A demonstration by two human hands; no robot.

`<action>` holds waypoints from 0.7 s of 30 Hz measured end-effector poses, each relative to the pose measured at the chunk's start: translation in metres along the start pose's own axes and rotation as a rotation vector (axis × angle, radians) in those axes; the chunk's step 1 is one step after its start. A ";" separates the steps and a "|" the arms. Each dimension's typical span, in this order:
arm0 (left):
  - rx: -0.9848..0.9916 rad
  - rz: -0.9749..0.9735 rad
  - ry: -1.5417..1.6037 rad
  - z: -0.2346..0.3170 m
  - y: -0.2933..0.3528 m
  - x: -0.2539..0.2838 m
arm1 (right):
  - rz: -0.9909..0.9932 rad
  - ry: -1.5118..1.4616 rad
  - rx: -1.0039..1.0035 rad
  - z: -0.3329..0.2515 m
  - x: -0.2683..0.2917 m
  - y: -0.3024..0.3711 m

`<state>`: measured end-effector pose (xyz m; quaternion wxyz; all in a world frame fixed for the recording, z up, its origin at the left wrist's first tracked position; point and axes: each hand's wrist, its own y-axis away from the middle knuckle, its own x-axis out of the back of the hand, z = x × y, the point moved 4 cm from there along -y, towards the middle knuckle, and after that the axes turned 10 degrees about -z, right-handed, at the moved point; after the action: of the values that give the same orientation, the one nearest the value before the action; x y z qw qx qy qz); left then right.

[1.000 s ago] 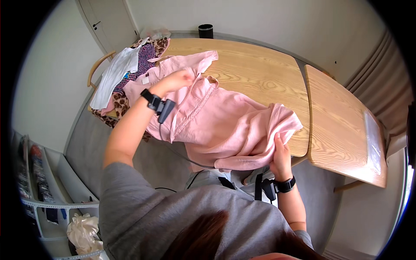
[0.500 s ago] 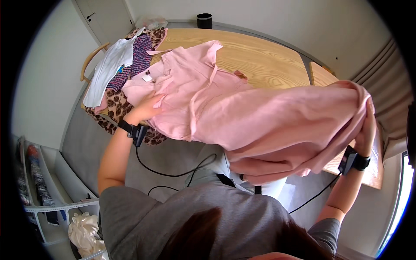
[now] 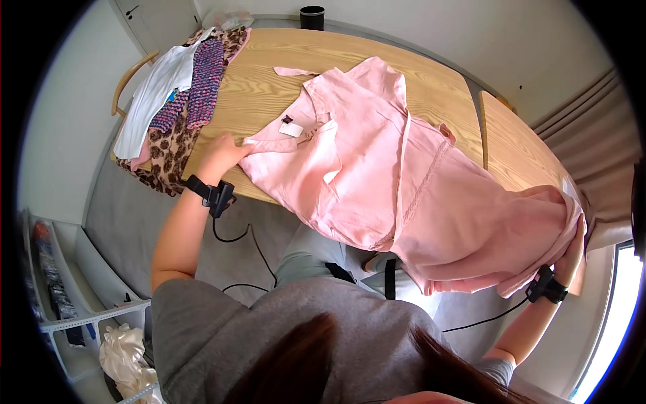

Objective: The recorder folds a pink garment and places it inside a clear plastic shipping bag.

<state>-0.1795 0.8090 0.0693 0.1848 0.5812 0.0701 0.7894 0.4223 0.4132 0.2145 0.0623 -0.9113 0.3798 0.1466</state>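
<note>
A pink short-sleeved dress [image 3: 356, 168] lies across the wooden table [image 3: 431, 81], its neckline to the left and its hem to the right. Part of it hangs over the near edge. At the shoulder beside the neckline, my left hand [image 3: 225, 156] pinches the cloth with closed fingers. My right hand [image 3: 572, 250] is closed on the bunched hem at the far right; some of its fingers are hidden by the fabric. A white tag [image 3: 291, 128] shows inside the neck, and a thin tie runs over the waist.
Left on the table are a white garment [image 3: 158, 87], a purple knitted piece [image 3: 204, 87] and leopard-print cloth [image 3: 168, 151]. A chair [image 3: 121, 87] stands behind them. A second table [image 3: 521, 141] adjoins on the right. Cables hang from both wrists; shelving [image 3: 101, 311] is lower left.
The dress has shifted right, and its raised skirt has come down lower and flatter. My left hand has moved from on top of the bodice to the shoulder edge; my right hand has lowered.
</note>
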 end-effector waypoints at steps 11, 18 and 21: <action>-0.423 -0.395 1.568 0.104 0.017 0.014 | -0.304 0.702 -0.130 0.063 -0.084 0.070; -0.601 -0.531 1.234 0.145 0.093 0.028 | -0.723 1.252 0.183 0.091 -0.219 0.044; -0.664 -0.665 1.219 0.150 0.122 0.019 | -0.937 1.117 0.442 0.138 -0.286 0.009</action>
<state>-0.0686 0.6881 0.1727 0.5059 -0.0940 0.0898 0.8527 0.1944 0.6303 0.1738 0.0974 -0.8823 -0.0511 -0.4576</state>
